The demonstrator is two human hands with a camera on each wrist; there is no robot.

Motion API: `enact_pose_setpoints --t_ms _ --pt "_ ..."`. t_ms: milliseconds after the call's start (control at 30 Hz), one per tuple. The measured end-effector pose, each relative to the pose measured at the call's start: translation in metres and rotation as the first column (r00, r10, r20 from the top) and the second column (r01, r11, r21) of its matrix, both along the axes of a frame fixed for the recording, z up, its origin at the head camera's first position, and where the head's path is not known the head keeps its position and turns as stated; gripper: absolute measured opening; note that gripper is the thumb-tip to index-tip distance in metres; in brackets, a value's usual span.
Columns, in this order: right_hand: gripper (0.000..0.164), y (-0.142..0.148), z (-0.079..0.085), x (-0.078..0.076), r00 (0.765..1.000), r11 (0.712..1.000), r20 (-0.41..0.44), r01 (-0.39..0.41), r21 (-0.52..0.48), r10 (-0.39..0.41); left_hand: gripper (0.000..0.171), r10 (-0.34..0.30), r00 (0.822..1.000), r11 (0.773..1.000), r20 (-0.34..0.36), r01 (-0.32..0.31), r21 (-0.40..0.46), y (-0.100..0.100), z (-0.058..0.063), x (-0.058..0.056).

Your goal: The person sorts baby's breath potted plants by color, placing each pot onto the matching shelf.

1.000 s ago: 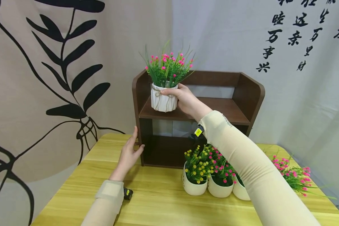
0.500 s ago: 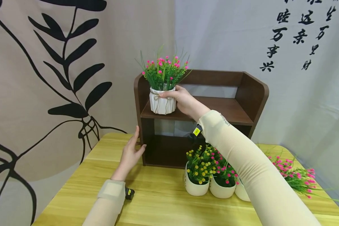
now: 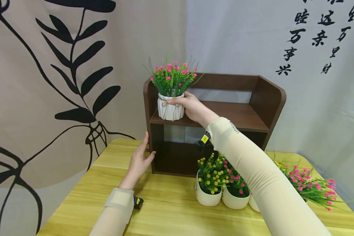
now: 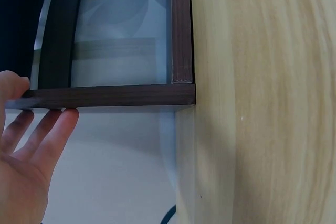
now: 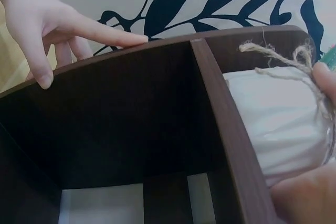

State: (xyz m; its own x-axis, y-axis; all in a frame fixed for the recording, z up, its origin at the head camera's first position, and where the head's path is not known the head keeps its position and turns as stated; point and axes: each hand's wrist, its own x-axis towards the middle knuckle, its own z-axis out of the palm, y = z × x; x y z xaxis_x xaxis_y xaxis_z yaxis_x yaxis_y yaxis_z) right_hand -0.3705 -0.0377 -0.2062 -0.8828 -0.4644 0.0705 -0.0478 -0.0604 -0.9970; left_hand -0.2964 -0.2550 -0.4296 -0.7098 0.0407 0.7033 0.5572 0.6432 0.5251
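My right hand point(image 3: 196, 106) grips a white pot point(image 3: 170, 113) of pink artificial flowers point(image 3: 177, 76), its thumb across the twine-tied front. The pot is upright at the left end of the upper board of a brown desktop shelf point(image 3: 239, 114). In the right wrist view the white pot point(image 5: 278, 114) lies close against that board; I cannot tell whether its base touches. My left hand point(image 3: 138, 164) holds the shelf's left side panel point(image 4: 115, 96), thumb on the inner side and fingertips on the outer. The back of the pot is hidden.
Several potted plants stand on the wooden table point(image 3: 165, 209): a yellow-flowered one point(image 3: 209, 183), a pink-flowered one point(image 3: 236, 193) beside it, and pink flowers point(image 3: 312, 186) at far right. My right sleeve point(image 3: 259, 173) hides part of them. A printed curtain point(image 3: 129, 49) hangs behind.
The pot has come down slightly toward the upper board, still in my right hand. My left hand keeps its place on the side panel. The whole head view has shifted a little.
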Motion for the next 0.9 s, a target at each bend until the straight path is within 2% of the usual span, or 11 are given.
enact_pose_setpoints --t_ms 133,267,400,633,900 --pt "0.082 0.000 -0.001 -0.006 0.999 0.999 -0.023 -0.047 -0.019 0.047 0.090 0.002 1.000 1.000 0.004 -0.002 -0.001 0.001 0.001 -0.001" --pt "0.074 -0.003 0.000 -0.011 0.997 0.997 -0.019 -0.075 -0.027 0.074 0.091 0.007 1.000 1.000 0.001 -0.007 0.001 0.001 0.001 -0.001" --pt "0.082 -0.006 0.001 -0.012 0.998 0.998 -0.005 -0.064 -0.010 0.064 0.091 0.007 1.000 1.000 0.005 -0.007 0.005 0.001 0.000 -0.001" --pt "0.104 -0.011 0.003 -0.010 1.000 0.999 0.023 0.015 0.053 -0.016 0.091 -0.001 1.000 1.000 0.017 0.001 0.006 0.000 0.000 -0.001" --pt "0.105 -0.010 0.005 -0.005 0.999 0.998 0.034 0.039 0.044 -0.040 0.090 0.004 0.999 1.000 0.046 -0.005 0.018 0.000 0.000 -0.001"
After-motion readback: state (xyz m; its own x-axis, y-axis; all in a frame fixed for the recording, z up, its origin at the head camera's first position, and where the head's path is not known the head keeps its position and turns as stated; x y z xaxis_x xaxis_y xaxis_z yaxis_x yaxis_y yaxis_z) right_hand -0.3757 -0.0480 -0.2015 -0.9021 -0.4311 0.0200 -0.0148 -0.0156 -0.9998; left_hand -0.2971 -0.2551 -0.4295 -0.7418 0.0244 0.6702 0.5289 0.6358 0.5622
